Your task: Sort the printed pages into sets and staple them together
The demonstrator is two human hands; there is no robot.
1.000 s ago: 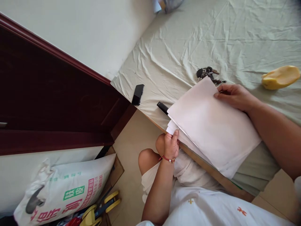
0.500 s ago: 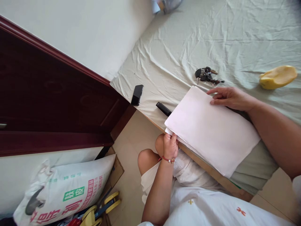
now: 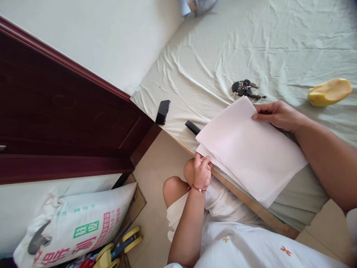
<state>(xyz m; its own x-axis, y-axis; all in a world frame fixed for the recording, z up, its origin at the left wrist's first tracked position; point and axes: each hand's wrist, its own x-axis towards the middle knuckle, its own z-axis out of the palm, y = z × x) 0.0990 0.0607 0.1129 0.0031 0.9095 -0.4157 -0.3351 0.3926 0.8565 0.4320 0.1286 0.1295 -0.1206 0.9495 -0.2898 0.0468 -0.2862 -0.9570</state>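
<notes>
White sheets of paper [image 3: 251,149] lie over the near edge of the cloth-covered surface, the upper one shifted against the one below. My right hand [image 3: 279,114] pinches the far edge of the upper sheet between thumb and fingers. At the near left corner, my left hand [image 3: 202,170] is closed on the lower paper, thumb on top; a red bracelet circles that wrist. A black stick-like object [image 3: 192,127] is partly hidden under the paper's left corner. Just beyond the far corner of the paper sits a bunch of keys [image 3: 244,88].
A black phone-like object [image 3: 163,112] rests near the left edge of the pale green sheet [image 3: 279,48]. At the right is a yellow fruit-like piece [image 3: 330,92]. A dark red door [image 3: 64,100] and a printed white sack [image 3: 83,219] stand to the left.
My right hand has taken hold of the upper sheet's edge and shifted it away from me. More of the lower sheet shows by my left hand, which stays nearly in place.
</notes>
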